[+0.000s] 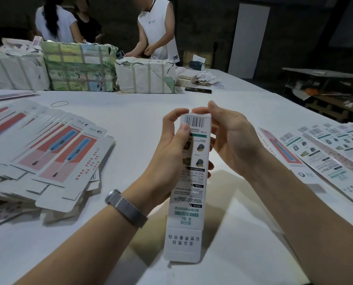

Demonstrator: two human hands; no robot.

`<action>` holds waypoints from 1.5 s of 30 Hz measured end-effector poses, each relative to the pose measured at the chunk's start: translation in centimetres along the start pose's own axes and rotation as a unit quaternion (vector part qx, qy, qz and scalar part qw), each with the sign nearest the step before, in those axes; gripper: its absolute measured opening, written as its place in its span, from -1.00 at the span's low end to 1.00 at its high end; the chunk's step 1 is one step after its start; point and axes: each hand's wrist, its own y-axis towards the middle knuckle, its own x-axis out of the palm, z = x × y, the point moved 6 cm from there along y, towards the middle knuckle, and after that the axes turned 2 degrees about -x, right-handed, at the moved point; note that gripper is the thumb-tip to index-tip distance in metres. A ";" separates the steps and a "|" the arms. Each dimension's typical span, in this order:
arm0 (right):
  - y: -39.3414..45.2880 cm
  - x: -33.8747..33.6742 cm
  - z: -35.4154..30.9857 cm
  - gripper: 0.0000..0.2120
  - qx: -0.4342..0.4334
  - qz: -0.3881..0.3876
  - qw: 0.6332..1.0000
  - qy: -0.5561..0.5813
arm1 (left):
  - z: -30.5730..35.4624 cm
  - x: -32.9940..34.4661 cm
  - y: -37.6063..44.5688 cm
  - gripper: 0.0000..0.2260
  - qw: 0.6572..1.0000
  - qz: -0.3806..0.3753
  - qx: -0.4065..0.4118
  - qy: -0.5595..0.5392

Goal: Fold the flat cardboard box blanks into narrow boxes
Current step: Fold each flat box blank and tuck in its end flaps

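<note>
Item under work: one narrow printed box (189,182), held upright-ish above the table (130,112) between both hands, barcode end away from the person, open tuck flap at the near end, below the wrists.

L hand (171,153): gripping the box, thumb on the printed face just under the barcode, fingers curled round the far side; index reaches over the top end. R hand (229,140): fingers curled behind the box's right edge, thumb tip at the top end near the L index. Appears to be closing the top flap; whether it is fully tucked can't be told.

Handling, judged: thin card, v. light, stiff along its length but crushes if squeezed mid-body. Coated print looks smooth, likely a bit slippery. Best hold is along the long creased edges, near the end being closed; flaps bend easily, tuck w/ fingertips only.

Stock: fanned pile of flat blanks (54,157) well to the left of the L hand, red/blue print up. Second row of blanks (325,157) to the right of the R hand, text side up.

Surface: white table, matte, flat. Rubber band (59,103) beyond the L hand. Strapped paper bundles (79,66) and a dark phone (198,90) further out.

Room: dim, dark walls. People (157,29) stand at the far side, behind the bundles.
</note>
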 end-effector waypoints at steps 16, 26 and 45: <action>-0.4 1.5 1.2 -0.54 0.043 -0.028 0.994 0.100 | 1.3 -0.6 0.1 -0.79 0.999 0.039 0.006 -0.036; -1.2 1.0 -0.9 -0.49 0.014 -0.009 0.983 -0.181 | 1.0 -0.3 0.9 -0.53 0.988 -0.030 0.080 -0.132; -5.0 -26.4 -1.2 -0.51 0.215 0.185 0.673 -0.683 | -1.4 -3.7 1.9 -0.77 0.992 0.111 -0.004 0.055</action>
